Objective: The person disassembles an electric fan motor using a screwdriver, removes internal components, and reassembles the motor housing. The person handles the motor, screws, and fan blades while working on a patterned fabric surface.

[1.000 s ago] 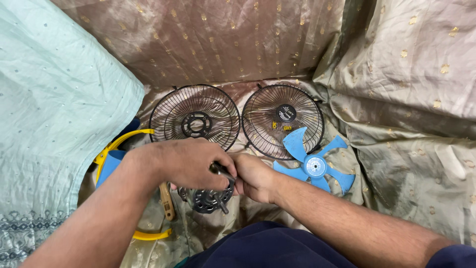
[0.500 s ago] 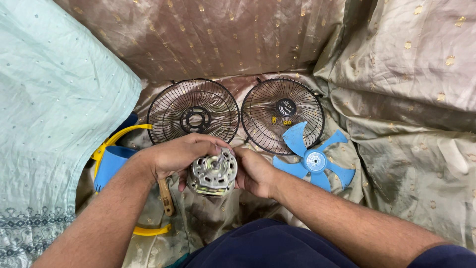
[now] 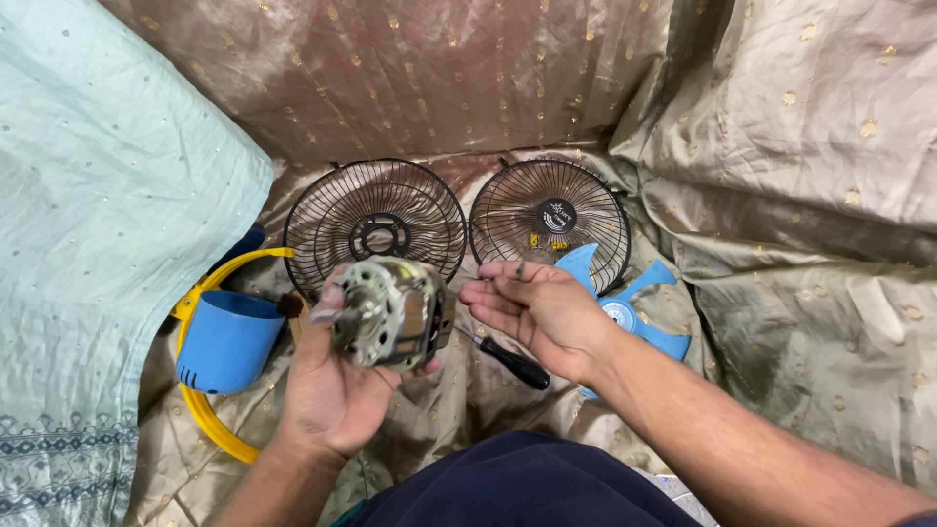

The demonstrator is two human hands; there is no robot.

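Work surface draped in brown, gold-dotted satin cloth (image 3: pixel 468 88), with a pale green embroidered fabric (image 3: pixel 107 215) along the 9 o'clock edge. The left hand (image 3: pixel 337 385) cradles a small metal fan motor (image 3: pixel 390 312) at the centre of view, its fingers clamped round the housing from below and its shaft end turned toward 9 o'clock. The right hand (image 3: pixel 542 312) lies just beside the motor at 3 o'clock, palm up, fingers loosely apart and holding nothing that can be made out. Beyond the hands, at 12 o'clock, two black wire fan guards (image 3: pixel 376 229) rest side by side on the cloth; a blue fan blade (image 3: pixel 634 317) lies at 3 o'clock, partly under the right wrist. A black-handled screwdriver (image 3: pixel 512 363) lies on the cloth between the forearms; a blue cylindrical housing (image 3: pixel 226 342) on a yellow ring stand (image 3: pixel 200 415) sits at 8 o'clock. Judged step: inspection of the freed motor during disassembly. A further move would call for a steady left-hand grip while the right hand takes up the screwdriver.
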